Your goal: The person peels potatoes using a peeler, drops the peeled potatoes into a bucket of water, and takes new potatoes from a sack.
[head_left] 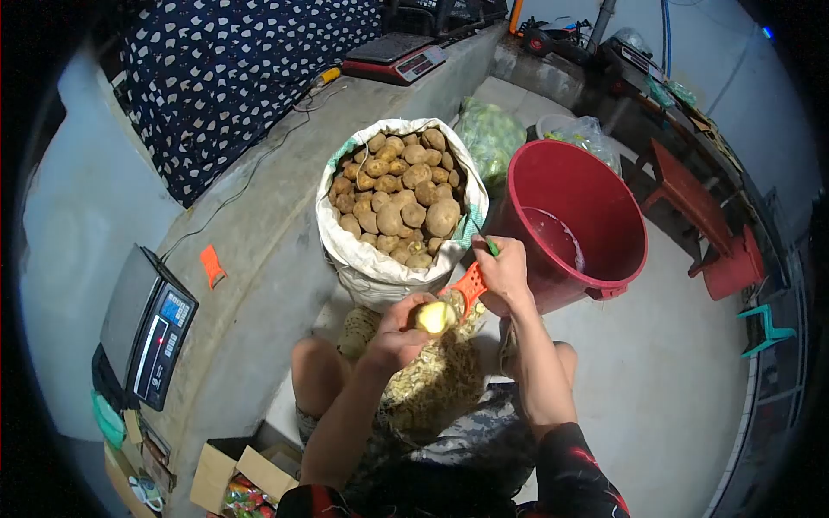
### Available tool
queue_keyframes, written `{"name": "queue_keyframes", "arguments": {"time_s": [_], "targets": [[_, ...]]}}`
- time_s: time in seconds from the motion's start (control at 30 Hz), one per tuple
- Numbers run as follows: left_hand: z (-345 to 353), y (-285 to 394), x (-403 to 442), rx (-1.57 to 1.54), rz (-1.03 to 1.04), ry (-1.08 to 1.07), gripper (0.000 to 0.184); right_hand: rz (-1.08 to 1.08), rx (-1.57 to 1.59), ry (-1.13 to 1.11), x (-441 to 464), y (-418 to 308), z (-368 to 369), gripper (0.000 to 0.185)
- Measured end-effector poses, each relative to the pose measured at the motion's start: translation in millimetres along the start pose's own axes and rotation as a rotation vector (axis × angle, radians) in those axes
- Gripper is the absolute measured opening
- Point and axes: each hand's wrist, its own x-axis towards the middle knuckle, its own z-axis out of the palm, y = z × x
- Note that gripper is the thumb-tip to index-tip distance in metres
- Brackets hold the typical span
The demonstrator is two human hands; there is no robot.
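Note:
My left hand [402, 332] is wrapped round a partly peeled potato [434, 319], its pale yellow flesh facing up. In my right hand [503, 269] is an orange peeler [471, 288], its head beside the potato; whether they touch I cannot tell. A small green piece [492, 246] sticks out at the top of that fist, its kind unclear. Just beyond both hands stands a white sack [380, 281] with its rim rolled down, full of unpeeled potatoes [397, 194]. Peelings [436, 380] lie heaped between my legs, below the hands.
A large red tub [574, 289] stands right of the sack, with a bag of green produce [490, 138] behind. On the left ledge are a digital scale [160, 337] and another orange peeler [211, 266]. A red scale [397, 65] sits further back. An open cardboard box [216, 479] is at lower left.

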Motion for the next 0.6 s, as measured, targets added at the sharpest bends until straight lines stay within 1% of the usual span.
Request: {"name": "queue_keyframes", "arguments": {"time_s": [0.03,0.07,0.13,0.17,0.2,0.23,0.27,0.3,0.37,0.4,0.47,0.5,0.53,0.57,0.6], "targets": [[4,1,-4,-0.066,0.022,0.035,0.052,0.023,0.026,0.041,2,5,3,0.025],[2,0,-3,-0.062,0.021,0.032,0.052,0.022,0.028,0.046,2,10,5,0.025],[-4,-1,2,0.061,0.015,0.099,0.053,0.061,0.188,-0.011,-1,-1,3,0.024],[-2,-3,3,0.058,0.016,0.098,0.053,-0.054,0.211,0.011,-7,-11,1,0.025],[4,-3,3,0.200,0.046,0.127,0.052,-0.278,-0.022,0.041,-7,-14,-3,0.026],[7,-4,2,0.343,0.073,0.158,0.052,-0.320,-0.051,0.077,-7,-15,-5,0.026],[6,-3,1,0.342,0.068,0.163,0.052,-0.359,-0.077,0.114,-8,-16,-6,0.025],[3,-2,0,0.195,0.048,0.114,0.053,-0.358,-0.074,0.113,-5,-9,-3,0.025],[5,2,-2,-0.071,0.020,0.027,0.054,0.067,0.053,0.036,2,9,3,0.022],[5,2,-1,-0.069,0.021,0.025,0.054,0.066,0.055,0.038,1,5,2,0.022],[2,0,2,0.131,0.043,0.092,0.055,-0.023,0.167,-0.029,-6,-3,3,0.022],[4,-1,3,0.127,0.046,0.093,0.055,-0.238,0.137,0.042,-10,-16,1,0.021],[7,0,3,0.195,0.049,0.112,0.055,-0.238,0.136,0.036,-8,-10,4,0.021],[10,1,0,0.264,0.047,0.133,0.055,-0.184,0.134,0.054,-6,2,10,0.025],[11,3,-1,0.265,0.047,0.138,0.055,-0.133,0.132,0.074,-3,5,13,0.029]]}}
